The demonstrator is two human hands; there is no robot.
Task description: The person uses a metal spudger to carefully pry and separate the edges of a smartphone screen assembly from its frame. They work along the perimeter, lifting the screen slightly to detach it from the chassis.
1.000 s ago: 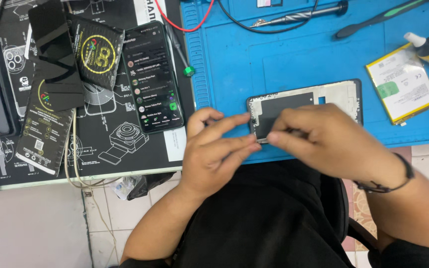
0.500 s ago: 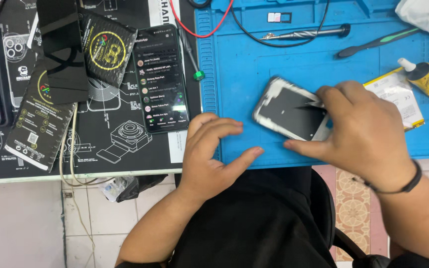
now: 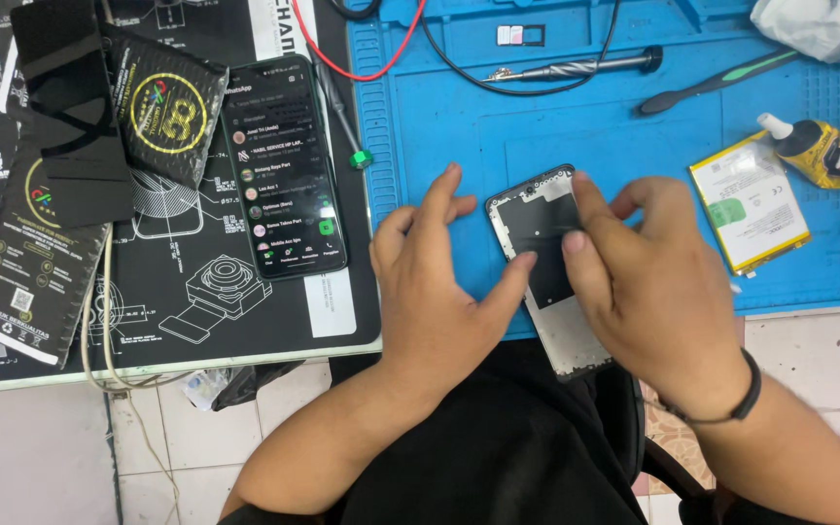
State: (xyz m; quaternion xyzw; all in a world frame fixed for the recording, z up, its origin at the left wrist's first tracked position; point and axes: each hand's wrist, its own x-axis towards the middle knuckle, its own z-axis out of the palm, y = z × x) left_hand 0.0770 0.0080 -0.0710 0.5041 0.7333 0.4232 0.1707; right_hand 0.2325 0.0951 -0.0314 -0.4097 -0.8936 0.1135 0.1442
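Phone frame (image 3: 544, 255) now upright between flat hands.

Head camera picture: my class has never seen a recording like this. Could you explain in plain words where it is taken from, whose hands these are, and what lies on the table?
The camera sits on a person's head and looks down at a workbench. The left hand and right hand are that person's own; both touch an opened phone frame on a blue mat. To the right lie a flat battery and a yellow glue bottle. Farther back lie a screwdriver and a dark pry tool. On the black mat to the left rests a lit phone.
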